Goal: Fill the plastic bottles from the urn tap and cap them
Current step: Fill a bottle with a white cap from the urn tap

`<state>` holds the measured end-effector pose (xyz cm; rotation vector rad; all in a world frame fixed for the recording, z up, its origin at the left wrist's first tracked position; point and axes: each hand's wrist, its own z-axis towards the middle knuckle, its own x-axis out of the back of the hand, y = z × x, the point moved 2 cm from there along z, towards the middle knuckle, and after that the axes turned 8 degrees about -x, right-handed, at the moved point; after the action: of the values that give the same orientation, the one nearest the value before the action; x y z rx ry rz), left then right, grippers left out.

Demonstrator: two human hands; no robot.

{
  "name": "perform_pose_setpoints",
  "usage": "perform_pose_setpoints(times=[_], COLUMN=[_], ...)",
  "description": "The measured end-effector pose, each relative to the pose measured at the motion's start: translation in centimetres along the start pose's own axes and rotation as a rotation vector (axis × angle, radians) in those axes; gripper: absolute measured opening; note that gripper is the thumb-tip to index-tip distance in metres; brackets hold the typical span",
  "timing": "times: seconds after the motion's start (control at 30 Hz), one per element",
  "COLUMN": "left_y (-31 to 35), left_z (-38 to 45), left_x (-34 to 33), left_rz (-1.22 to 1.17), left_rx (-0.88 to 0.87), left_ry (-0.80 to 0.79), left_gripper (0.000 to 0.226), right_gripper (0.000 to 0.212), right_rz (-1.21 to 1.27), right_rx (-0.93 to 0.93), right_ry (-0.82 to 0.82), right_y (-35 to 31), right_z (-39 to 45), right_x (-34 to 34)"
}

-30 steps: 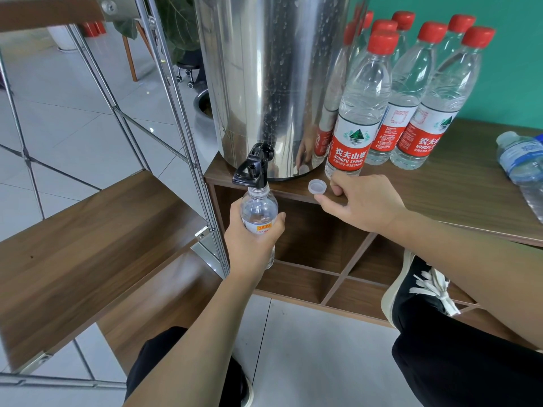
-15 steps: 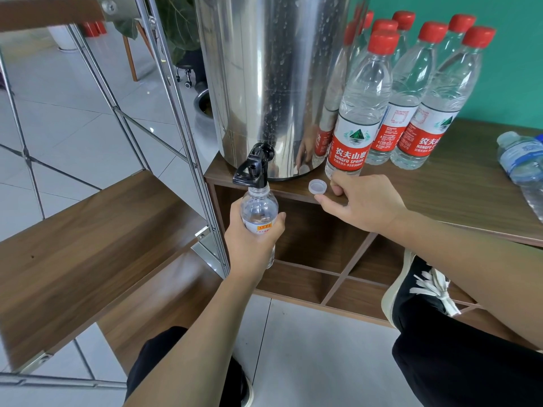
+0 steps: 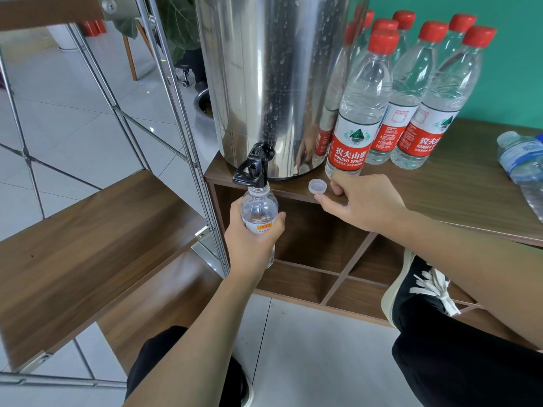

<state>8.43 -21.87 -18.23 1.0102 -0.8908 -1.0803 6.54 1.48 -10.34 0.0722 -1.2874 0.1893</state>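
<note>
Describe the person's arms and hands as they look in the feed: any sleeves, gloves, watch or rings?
Both forearms are bare as far up as the picture shows, with no sleeve in view. The left hand and right hand wear no gloves, and no watch, band or ring shows on either wrist or on the visible fingers. Below the arms the person wears black trousers and a black shoe with white laces.
</note>
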Motion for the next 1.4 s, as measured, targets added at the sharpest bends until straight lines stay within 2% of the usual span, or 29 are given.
perform_pose_setpoints(times=[1.4], left_y=[0.22], left_z=[-0.03], left_x=[-0.08], left_rz=[0.005], left_rx=[0.020], left_ry=[-0.004], left_gripper=[0.070], right_gripper=[0.042], right_rz=[0.011], right_rx=[-0.003], right_ry=[-0.003], right_y=[-0.13], right_z=[-0.05], right_x=[0.21])
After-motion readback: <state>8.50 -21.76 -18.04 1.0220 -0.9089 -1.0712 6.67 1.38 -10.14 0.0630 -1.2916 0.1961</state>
